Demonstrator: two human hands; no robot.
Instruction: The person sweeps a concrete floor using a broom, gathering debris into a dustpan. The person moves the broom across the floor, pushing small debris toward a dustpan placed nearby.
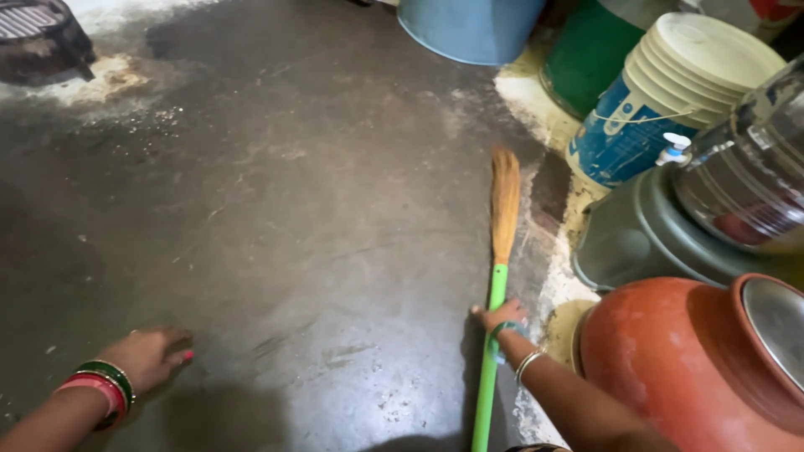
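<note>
A broom [497, 293] lies nearly upright in the view across a dark, stained concrete floor [293, 209]. It has a bright green handle and a slim head of tan, straw-like bristles that tapers to a point far beyond the grip. The right hand [501, 316] is closed around the green handle a little below where the bristles begin; a thin green band and a silver bangle sit on that wrist. Below the grip the handle runs down and is cut off by the bottom edge.

The left hand [151, 353] is well apart from the broom, fingers loosely spread and holding nothing, low over the floor; whether it touches the floor cannot be told. Red and green bangles circle its wrist.

To the right of the grip stands a round clay pot [670, 368] with a metal lid, partly cut off. Beyond it are a grey basin [620, 243], a clear water jar [745, 176], a white and blue lidded bucket [670, 92], a green drum [586, 54] and a blue tub [469, 29], all only partly seen.
</note>
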